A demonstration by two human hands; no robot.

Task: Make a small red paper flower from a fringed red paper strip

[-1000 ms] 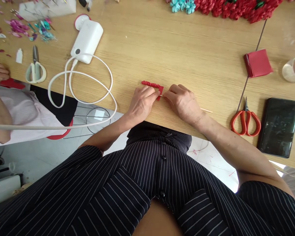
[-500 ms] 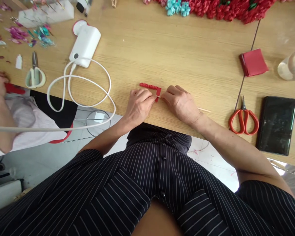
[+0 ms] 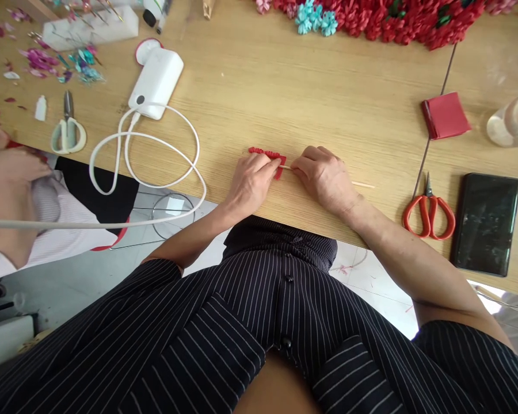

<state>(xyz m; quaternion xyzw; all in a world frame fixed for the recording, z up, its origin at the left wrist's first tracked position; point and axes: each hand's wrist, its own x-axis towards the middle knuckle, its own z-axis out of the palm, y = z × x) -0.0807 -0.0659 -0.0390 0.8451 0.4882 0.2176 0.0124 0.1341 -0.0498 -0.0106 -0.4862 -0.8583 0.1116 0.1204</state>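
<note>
1. Together, the left hand (image 3: 251,183) and right hand (image 3: 326,179) work just above the wooden table (image 3: 328,98).
2. Left fingers (image 3: 273,164) pinch a crimped red paper strip (image 3: 267,154) onto a thin wooden stick (image 3: 362,184).
3. Right fingers (image 3: 297,164) grip the stick narrowly, just beside the strip.

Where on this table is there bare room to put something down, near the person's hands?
The widest bare patch of the wooden table lies above the hands, between the white power unit and the folded red paper, below the red paper flowers. A smaller patch lies between the right hand and the red-handled scissors. The top left corner is crowded with scattered coloured petals.
</note>
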